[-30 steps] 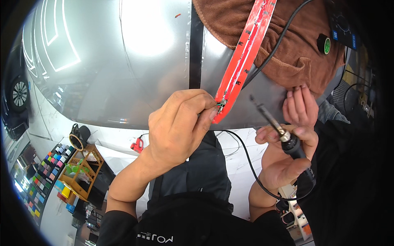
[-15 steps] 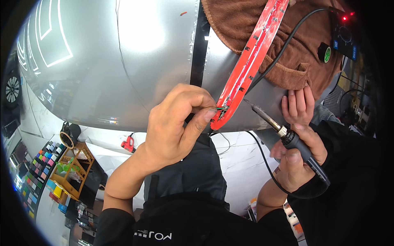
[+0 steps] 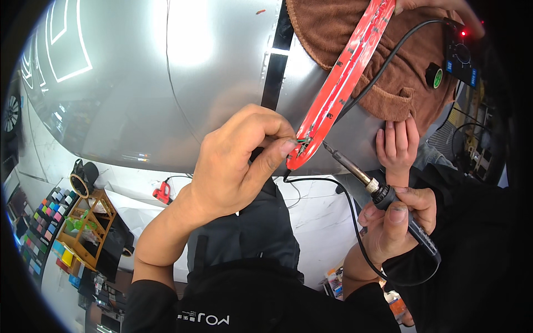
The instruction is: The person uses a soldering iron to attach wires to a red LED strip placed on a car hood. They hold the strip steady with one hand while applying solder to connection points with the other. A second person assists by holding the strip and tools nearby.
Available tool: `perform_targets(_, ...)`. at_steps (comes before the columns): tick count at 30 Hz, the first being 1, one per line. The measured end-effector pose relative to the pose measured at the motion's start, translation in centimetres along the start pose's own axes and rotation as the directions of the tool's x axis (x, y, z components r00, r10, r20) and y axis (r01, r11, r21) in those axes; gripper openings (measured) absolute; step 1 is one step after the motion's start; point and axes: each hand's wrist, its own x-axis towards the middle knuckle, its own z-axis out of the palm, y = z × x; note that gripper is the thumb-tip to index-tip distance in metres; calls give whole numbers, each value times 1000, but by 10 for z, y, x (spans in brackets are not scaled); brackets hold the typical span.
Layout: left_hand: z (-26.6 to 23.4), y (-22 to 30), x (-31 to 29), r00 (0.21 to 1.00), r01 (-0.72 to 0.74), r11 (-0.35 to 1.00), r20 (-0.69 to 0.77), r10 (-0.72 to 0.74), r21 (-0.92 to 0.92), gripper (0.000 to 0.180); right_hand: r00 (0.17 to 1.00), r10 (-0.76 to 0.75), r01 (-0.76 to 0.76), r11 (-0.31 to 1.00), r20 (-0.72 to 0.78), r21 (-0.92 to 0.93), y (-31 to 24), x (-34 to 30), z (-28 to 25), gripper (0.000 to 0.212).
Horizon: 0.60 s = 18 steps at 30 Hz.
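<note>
My left hand (image 3: 244,161) pinches a thin green wire (image 3: 300,140) between thumb and forefinger. The wire meets the near, rounded end of a long red strip (image 3: 322,112) with a pale line of parts along its middle. My right hand (image 3: 397,225) grips a soldering iron (image 3: 383,194) by its black handle. Its metal tip points up and left, just right of the strip's end, apparently a small gap away. At the strip's far end is another person's hand (image 3: 427,4). A second hand (image 3: 398,143) of a person rests at the brown towel's lower edge.
The brown towel (image 3: 327,33) drapes over a glossy grey car panel (image 3: 127,111). On the towel stands a blue-black soldering station (image 3: 462,58) with a red light and black cable. A red tool (image 3: 162,192) and a wooden shelf (image 3: 89,233) are at the lower left.
The soldering iron's tip has come closer to the strip's near end. My left hand keeps its pinch on the wire. More of the other person's hand and arm shows at the top.
</note>
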Motion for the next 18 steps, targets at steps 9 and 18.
perform_targets(9,-1,0,0,999,-8,999,40,7,43,13,890,-314,407,875,331,-263,-9,20,-12,41)
perform_targets(18,2,-2,-2,1000,-8,1000,-14,9,29,13,831,-313,482,819,460,-312,-14,25,-10,39)
